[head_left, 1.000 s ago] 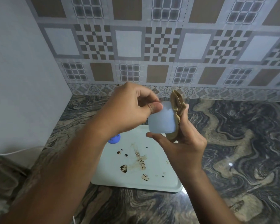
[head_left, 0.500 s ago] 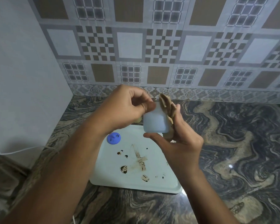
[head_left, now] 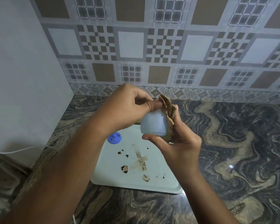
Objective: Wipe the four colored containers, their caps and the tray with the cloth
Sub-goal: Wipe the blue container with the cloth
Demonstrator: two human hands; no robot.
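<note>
Above the stained white tray [head_left: 162,185], the left hand [head_left: 129,107] pinches the pale blue container [head_left: 153,125] by its upper end. The right hand [head_left: 183,146] clamps the bunched tan cloth [head_left: 167,109] against the container's side, thumb hooked under its bottom. Down on the tray, near its left edge, a blue cap [head_left: 114,137] lies alone, and the tray sits on the marbled table [head_left: 233,143].

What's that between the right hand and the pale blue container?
A folded brown cloth, held against the container by the right hand; head view.

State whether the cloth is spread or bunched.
Bunched: the cloth stands in folds between the right hand's fingers and the pale blue container.
</note>
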